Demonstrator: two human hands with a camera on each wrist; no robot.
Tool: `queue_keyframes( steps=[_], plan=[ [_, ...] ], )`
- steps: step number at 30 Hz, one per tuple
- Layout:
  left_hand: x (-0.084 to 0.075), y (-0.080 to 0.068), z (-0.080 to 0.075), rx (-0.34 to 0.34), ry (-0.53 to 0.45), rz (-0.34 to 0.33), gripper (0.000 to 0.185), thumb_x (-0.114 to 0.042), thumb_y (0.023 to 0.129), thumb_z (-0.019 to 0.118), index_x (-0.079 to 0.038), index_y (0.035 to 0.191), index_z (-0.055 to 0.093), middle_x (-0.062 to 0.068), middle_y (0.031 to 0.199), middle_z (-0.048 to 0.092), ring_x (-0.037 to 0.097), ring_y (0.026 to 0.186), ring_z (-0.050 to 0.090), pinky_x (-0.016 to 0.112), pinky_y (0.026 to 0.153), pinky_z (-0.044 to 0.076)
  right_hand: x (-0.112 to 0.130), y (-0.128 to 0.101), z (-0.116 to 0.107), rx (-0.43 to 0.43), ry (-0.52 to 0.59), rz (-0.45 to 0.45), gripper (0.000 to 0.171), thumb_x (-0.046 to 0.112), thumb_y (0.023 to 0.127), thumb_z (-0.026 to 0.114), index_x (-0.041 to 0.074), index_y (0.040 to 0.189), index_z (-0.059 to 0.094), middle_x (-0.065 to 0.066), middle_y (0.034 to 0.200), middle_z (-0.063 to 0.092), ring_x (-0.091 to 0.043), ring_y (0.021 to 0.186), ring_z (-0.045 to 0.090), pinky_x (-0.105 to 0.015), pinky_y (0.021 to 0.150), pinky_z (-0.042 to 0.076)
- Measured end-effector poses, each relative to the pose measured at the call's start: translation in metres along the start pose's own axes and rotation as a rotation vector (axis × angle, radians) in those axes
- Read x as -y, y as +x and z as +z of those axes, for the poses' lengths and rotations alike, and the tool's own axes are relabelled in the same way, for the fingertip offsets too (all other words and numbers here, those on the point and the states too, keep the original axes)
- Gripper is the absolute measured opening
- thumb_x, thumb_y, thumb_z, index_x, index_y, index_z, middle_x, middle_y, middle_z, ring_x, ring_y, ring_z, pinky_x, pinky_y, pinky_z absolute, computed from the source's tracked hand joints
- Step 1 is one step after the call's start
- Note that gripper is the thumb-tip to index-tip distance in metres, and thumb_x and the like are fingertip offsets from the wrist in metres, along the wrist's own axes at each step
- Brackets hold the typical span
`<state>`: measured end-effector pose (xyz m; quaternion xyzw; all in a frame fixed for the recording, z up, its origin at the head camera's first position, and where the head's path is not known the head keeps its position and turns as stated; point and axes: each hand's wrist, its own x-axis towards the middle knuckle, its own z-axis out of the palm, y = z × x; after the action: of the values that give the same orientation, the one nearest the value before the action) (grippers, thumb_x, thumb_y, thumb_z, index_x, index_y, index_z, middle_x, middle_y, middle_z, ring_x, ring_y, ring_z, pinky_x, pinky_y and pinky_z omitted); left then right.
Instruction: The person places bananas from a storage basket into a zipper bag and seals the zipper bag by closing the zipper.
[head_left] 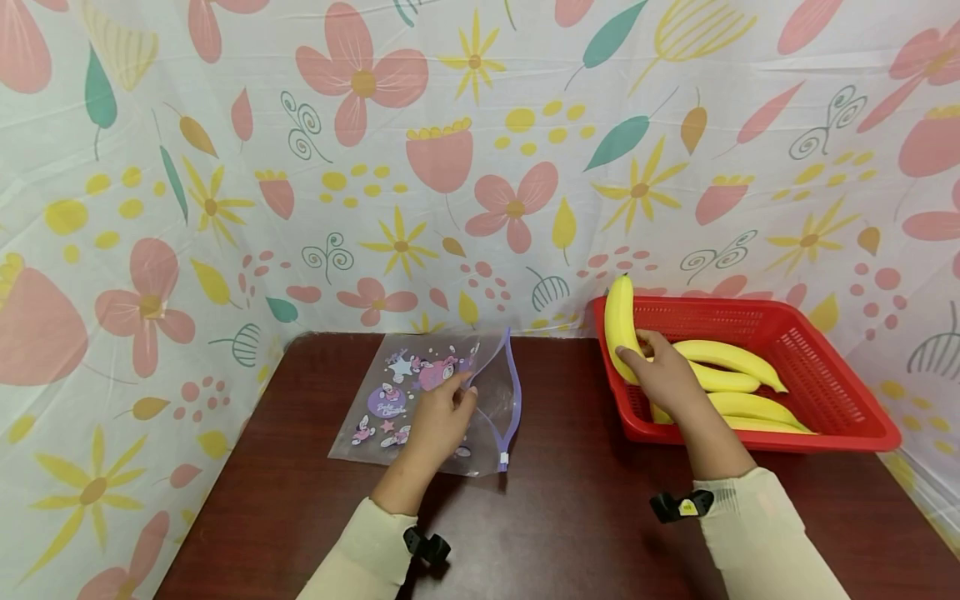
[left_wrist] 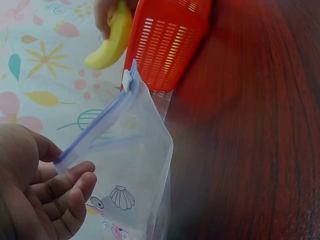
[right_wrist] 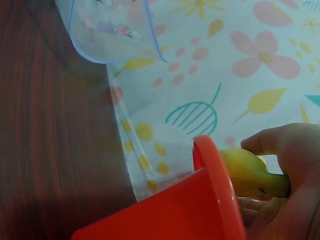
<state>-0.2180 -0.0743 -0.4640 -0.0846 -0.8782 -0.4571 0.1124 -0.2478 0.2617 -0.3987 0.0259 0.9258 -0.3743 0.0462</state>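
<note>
My left hand pinches the upper edge of a clear zip bag printed with pink and purple cartoon figures. The bag's purple zip edge stands apart at the mouth, facing right, with a white slider at the near corner. In the left wrist view, the thumb and fingers meet at the bag's edge. My right hand grips a yellow banana, which stands upright over the left rim of a red basket. The right wrist view shows its stem end by the palm.
Several more bananas lie inside the basket, at the right of the dark wooden table. A flower-patterned cloth hangs behind and along the sides. Black straps with cameras sit on both wrists.
</note>
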Motion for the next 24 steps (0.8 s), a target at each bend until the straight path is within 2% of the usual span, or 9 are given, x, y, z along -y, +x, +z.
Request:
queue_keyframes(
  steps=[4, 7, 13, 15, 24],
  plan=[
    [0.0, 0.0, 0.0, 0.002, 0.01, -0.001, 0.033, -0.021, 0.099, 0.06, -0.009, 0.128, 0.069, -0.001, 0.075, 0.062, 0.004, 0.054, 0.048, 0.024, 0.052, 0.043, 0.004, -0.005, 0.001, -0.015, 0.007, -0.016, 0.084, 0.059, 0.101, 0.043, 0.001, 0.159, 0.022, -0.03, 0.146, 0.042, -0.043, 0.125, 0.046, -0.06, 0.102, 0.044],
    [0.0, 0.0, 0.0, 0.003, 0.017, -0.003, 0.033, -0.022, 0.099, 0.06, -0.01, 0.128, 0.069, -0.001, 0.076, 0.062, 0.005, 0.055, 0.047, 0.024, 0.054, 0.043, 0.008, -0.009, 0.001, -0.02, 0.02, -0.033, 0.083, 0.059, 0.101, 0.045, 0.002, 0.158, 0.024, -0.028, 0.142, 0.045, -0.04, 0.12, 0.049, -0.051, 0.094, 0.049],
    [-0.002, -0.001, 0.0, 0.004, 0.013, -0.003, 0.033, -0.021, 0.098, 0.06, -0.009, 0.129, 0.068, -0.001, 0.076, 0.061, 0.006, 0.056, 0.047, 0.024, 0.054, 0.043, 0.018, -0.017, 0.005, -0.005, 0.13, -0.063, 0.078, 0.055, 0.1, 0.051, 0.006, 0.157, 0.027, -0.024, 0.133, 0.051, -0.027, 0.093, 0.069, -0.034, 0.072, 0.058],
    [-0.002, -0.001, 0.0, 0.002, 0.01, -0.002, 0.034, -0.021, 0.098, 0.061, -0.009, 0.129, 0.068, -0.001, 0.076, 0.061, 0.006, 0.057, 0.047, 0.024, 0.054, 0.043, 0.021, -0.019, 0.007, 0.004, 0.17, -0.074, 0.077, 0.053, 0.1, 0.053, 0.007, 0.157, 0.028, -0.025, 0.131, 0.052, -0.025, 0.086, 0.072, -0.034, 0.069, 0.06],
    [-0.001, 0.0, 0.001, 0.007, -0.002, 0.008, 0.036, -0.02, 0.098, 0.061, -0.007, 0.131, 0.066, 0.0, 0.075, 0.06, 0.006, 0.055, 0.045, 0.024, 0.052, 0.042, 0.031, -0.025, 0.021, 0.039, 0.215, -0.104, 0.073, 0.047, 0.101, 0.055, 0.006, 0.156, 0.031, -0.025, 0.123, 0.059, -0.018, 0.08, 0.072, -0.037, 0.067, 0.061]
  ],
)
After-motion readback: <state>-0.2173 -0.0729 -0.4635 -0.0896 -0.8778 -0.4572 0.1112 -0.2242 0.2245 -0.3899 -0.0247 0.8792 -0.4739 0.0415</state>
